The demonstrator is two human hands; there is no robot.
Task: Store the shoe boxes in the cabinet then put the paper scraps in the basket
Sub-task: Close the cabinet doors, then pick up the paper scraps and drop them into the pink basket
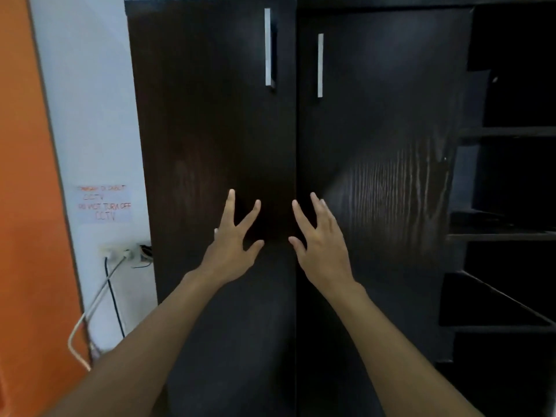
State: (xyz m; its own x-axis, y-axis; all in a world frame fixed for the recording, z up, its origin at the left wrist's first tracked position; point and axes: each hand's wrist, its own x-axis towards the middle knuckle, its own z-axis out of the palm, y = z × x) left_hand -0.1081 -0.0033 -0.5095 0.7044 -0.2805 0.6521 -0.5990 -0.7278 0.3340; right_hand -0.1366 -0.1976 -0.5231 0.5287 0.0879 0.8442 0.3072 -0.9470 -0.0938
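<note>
A tall dark wooden cabinet (210, 130) fills the view, its two doors closed side by side. Each door carries a vertical silver handle: the left handle (267, 46) and the right handle (320, 65), both near the centre seam. My left hand (233, 245) is spread open in front of the left door, just left of the seam. My right hand (320, 245) is spread open in front of the right door. Both hands hold nothing. No shoe boxes, paper scraps or basket are in view.
Open dark shelves (508, 236) stand to the right of the cabinet. On the white wall to the left are a paper notice (103, 204), a power socket (120, 252) with cables hanging down, and an orange panel (27, 206) at the far left.
</note>
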